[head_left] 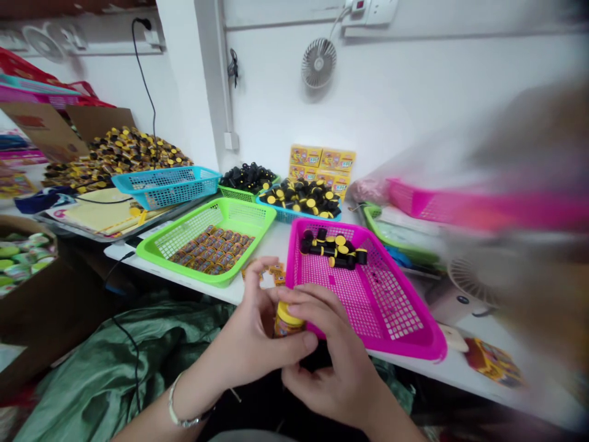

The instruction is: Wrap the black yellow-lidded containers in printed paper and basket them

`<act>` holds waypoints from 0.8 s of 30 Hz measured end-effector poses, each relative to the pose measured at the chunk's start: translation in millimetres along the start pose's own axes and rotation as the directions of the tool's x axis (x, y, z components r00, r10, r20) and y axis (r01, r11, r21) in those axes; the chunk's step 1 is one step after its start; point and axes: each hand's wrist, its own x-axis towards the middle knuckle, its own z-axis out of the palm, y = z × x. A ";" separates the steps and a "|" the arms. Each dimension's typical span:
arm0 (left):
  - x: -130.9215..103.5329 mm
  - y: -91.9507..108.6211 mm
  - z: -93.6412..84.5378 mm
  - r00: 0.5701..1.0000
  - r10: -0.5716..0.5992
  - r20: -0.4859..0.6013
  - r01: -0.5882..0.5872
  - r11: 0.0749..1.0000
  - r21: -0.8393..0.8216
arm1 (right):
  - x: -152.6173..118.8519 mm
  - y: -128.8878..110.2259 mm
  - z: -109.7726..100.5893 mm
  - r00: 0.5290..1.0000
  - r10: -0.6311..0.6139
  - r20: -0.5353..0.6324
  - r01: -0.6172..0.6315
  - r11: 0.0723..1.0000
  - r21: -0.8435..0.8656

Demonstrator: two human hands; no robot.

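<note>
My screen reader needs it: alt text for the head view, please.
Two hands, left and right, hold a small yellow-capped container before a white table. A pink basket holds black-and-yellow pieces; a green basket holds rows of wrapped containers.

Boxes, apparently, stand behind the baskets.

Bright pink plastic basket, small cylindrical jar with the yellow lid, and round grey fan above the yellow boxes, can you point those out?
Bright pink plastic basket [350, 301], head view: its bare mesh floor.
Small yellow-lidded jar [286, 316], head view: its lid.
Round grey fan [319, 63], head view: its central hub.
</note>
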 end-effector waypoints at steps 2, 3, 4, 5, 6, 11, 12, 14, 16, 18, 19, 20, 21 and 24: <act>1.3 -3.5 -0.9 0.986 -0.100 0.132 0.108 0.993 -0.056 | 0.6 -1.7 3.0 0.998 -0.052 -0.031 0.052 0.998 0.016; 1.3 -4.0 -0.5 0.970 -0.152 0.188 0.167 0.984 -0.069 | 1.2 -2.9 3.2 0.995 -0.085 -0.057 0.085 0.996 0.000; 0.9 -3.4 0.6 0.954 -0.191 0.230 0.211 0.975 -0.066 | 2.0 -4.2 2.5 0.989 -0.122 -0.078 0.119 0.992 -0.034; -0.1 -1.9 2.3 0.948 -0.209 0.242 0.224 0.974 -0.038 | 2.9 -5.2 1.2 0.983 -0.155 -0.097 0.147 0.986 -0.084; -1.3 0.2 4.6 0.954 -0.206 0.220 0.208 0.978 0.013 | 3.8 -5.8 -0.6 0.978 -0.181 -0.105 0.166 0.976 -0.138; -6.4 9.1 15.1 0.999 0.045 -0.015 -0.039 0.962 0.270 | 6.1 -2.0 -6.2 0.974 -0.223 -0.048 0.208 0.955 -0.209; -6.3 9.3 15.5 0.998 0.063 0.003 -0.062 0.959 0.278 | 5.9 -0.6 -5.8 0.974 -0.223 -0.037 0.214 0.961 -0.178; -5.3 9.1 14.7 0.997 0.066 0.051 -0.078 0.956 0.282 | 5.6 1.7 -3.9 0.974 -0.223 -0.030 0.218 0.968 -0.125; -4.2 8.9 13.4 0.995 0.075 0.061 -0.090 0.953 0.289 | 5.9 3.0 -1.5 0.975 -0.218 -0.037 0.214 0.972 -0.098; -4.0 9.4 12.7 0.994 0.098 0.056 -0.111 0.951 0.289 | 7.0 3.6 0.2 0.977 -0.210 -0.034 0.207 0.975 -0.081; -4.1 9.7 12.6 0.992 0.112 0.054 -0.123 0.949 0.290 | 7.9 4.0 0.8 0.978 -0.209 -0.022 0.207 0.976 -0.074; -4.4 9.9 12.3 0.991 0.125 0.056 -0.136 0.947 0.293 | 8.9 4.4 1.1 0.978 -0.211 -0.008 0.210 0.975 -0.067; -4.6 10.0 11.8 0.989 0.138 0.059 -0.149 0.943 0.297 | 10.1 5.0 1.3 0.977 -0.213 0.008 0.213 0.975 -0.061; -4.6 8.4 7.6 0.983 0.170 0.074 -0.185 0.928 0.324 | 13.9 7.4 1.9 0.973 -0.224 0.047 0.226 0.973 -0.037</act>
